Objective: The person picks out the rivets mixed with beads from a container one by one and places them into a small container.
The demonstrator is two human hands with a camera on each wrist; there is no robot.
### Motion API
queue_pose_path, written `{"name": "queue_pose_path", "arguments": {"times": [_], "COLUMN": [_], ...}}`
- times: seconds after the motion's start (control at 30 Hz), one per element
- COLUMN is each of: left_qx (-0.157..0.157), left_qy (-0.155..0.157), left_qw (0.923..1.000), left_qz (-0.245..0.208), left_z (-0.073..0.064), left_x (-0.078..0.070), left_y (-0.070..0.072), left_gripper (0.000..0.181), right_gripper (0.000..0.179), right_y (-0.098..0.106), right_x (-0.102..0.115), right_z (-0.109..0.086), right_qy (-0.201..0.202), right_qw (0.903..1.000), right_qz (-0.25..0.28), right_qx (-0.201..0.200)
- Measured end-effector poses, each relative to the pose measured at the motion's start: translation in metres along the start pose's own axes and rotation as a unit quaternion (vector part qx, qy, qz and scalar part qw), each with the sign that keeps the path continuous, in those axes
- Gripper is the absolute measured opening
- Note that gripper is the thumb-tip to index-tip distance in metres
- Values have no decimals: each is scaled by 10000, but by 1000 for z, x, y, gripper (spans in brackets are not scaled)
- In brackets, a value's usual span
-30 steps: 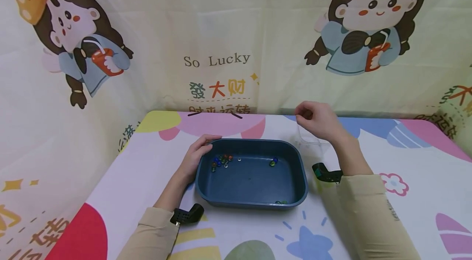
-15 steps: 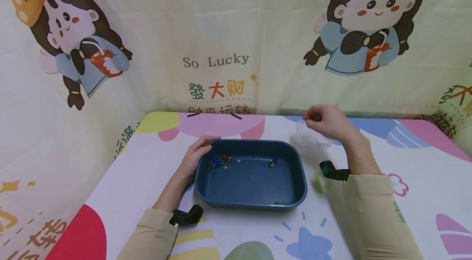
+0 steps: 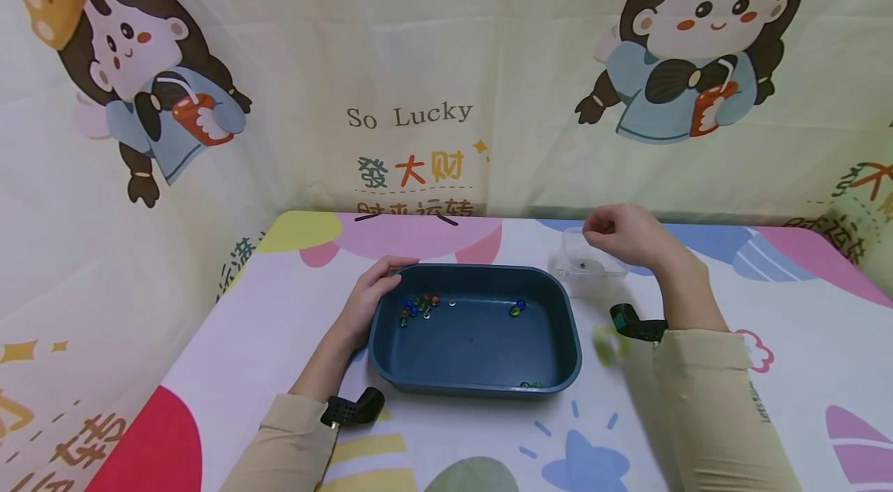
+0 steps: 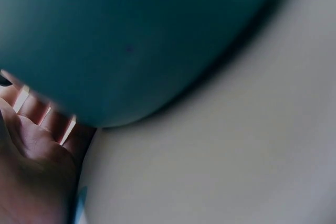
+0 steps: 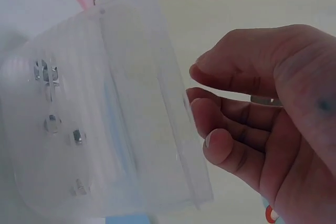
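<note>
A dark blue rectangular basin (image 3: 474, 352) stands on the table, with several coloured glass marbles (image 3: 418, 304) clustered at its far left. My left hand (image 3: 366, 298) rests against the basin's far left corner, its fingers fairly straight along the outside wall. The left wrist view shows the basin's blue side (image 4: 131, 45) filling the top. My right hand (image 3: 631, 232) hovers at the rim of a clear plastic box (image 5: 152, 114). Its fingers are loosely curled, with a gap below the thumb and nothing visible between. Several clear marbles (image 5: 52, 124) show through the box wall.
Two marbles (image 3: 517, 308) lie at the basin's right, others (image 3: 532, 383) by its near wall. A patterned cloth (image 3: 593, 461) covers the table. A printed curtain (image 3: 530, 89) hangs behind the table's far edge.
My right hand has moved right and slightly lower, uncovering more of the clear box. A small dark marble now shows in that box. My left hand and the basin have stayed put.
</note>
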State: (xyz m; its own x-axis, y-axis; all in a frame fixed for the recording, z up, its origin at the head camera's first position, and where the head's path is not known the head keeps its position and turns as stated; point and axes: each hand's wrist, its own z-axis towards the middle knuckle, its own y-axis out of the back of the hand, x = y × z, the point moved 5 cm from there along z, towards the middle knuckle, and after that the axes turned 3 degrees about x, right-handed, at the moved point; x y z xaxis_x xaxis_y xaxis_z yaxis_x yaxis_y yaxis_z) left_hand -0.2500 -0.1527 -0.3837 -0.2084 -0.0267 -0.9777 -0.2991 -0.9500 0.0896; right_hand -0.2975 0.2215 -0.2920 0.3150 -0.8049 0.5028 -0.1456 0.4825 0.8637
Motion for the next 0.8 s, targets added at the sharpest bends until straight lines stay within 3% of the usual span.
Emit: {"name": "queue_pose_path", "arguments": {"times": [0.27,0.43,0.8], "left_qx": [-7,-1,-10], "left_qy": [12,-21,16], "left_qw": [10000,10000,10000], "left_qz": [-9,-11,-13], "left_z": [-1,-1,-1], "left_x": [1,0,-2], "left_y": [0,0,-1], "left_gripper": [40,40,40], "right_gripper": [19,22,15], "right_y": [1,3,5], "right_x": [4,9,38], "right_z": [0,-1,-4], "right_qy": [28,141,1042], "right_qw": [9994,9971,9769], "right_qz": [246,455,950], "right_qx": [-238,-597,-1606]}}
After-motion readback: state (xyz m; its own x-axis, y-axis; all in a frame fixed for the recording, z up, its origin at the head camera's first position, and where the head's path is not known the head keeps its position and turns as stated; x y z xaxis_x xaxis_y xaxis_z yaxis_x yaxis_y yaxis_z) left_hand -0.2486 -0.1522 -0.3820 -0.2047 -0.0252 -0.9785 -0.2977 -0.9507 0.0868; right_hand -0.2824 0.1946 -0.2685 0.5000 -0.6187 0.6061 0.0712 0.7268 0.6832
